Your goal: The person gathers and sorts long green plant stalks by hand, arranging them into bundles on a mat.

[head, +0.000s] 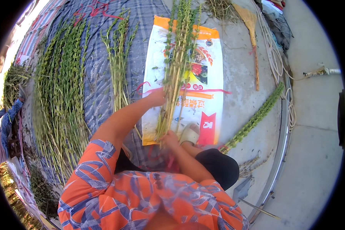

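A loose bundle of sesame stalks (176, 66) with green pods lies lengthwise over a printed white sack (212, 115). My left hand (156, 97) is closed at the bundle's left side, its fingertips hidden by the stems. Lower down, my right hand (170, 140) grips the cut stem ends, slightly blurred. A pink-red fabric strip (211, 90) runs across the sack at the level of my left hand, and its left end curls up beyond the sack's edge. My sandalled foot (190, 133) rests on the sack's lower part, beside my right hand.
On the blue checked cloth (96, 74) lie a small bunch of stalks (119, 63) and a wide pile (60, 95). To the right are a tied green bundle (253, 116), a straw broom (251, 31), pale hose (271, 49) and a metal floor rail (284, 138). More red strips (99, 8) lie at the top.
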Available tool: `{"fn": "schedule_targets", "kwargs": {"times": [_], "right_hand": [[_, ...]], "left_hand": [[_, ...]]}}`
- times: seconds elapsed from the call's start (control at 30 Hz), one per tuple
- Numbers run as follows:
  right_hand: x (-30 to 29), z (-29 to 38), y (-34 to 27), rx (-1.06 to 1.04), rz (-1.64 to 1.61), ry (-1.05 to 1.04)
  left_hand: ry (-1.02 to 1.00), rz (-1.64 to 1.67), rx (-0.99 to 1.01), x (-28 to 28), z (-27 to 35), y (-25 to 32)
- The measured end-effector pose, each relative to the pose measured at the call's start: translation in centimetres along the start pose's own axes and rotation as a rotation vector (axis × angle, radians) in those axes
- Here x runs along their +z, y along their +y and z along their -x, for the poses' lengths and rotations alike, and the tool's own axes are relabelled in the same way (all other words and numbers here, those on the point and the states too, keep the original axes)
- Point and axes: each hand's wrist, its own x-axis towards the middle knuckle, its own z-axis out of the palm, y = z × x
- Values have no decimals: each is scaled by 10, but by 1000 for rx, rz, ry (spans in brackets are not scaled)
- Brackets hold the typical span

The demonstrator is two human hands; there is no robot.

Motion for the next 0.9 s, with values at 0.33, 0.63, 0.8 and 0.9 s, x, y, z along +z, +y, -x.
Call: {"fn": "schedule_targets", "kwargs": {"times": [0.33,0.63,0.8,0.9], "right_hand": [[-23,2,13,-23,438,199],[-21,36,-23,-106,764,49],[4,29,-38,-146,786,-106],[11,28,-51,-136,868,-102]], "left_hand": [[758,-21,-453,-115,216,-217],[756,308,-1595,1,499,-297],[841,148,-1392,97,519,-410],[806,555,-1230,75,462,-341]]}}
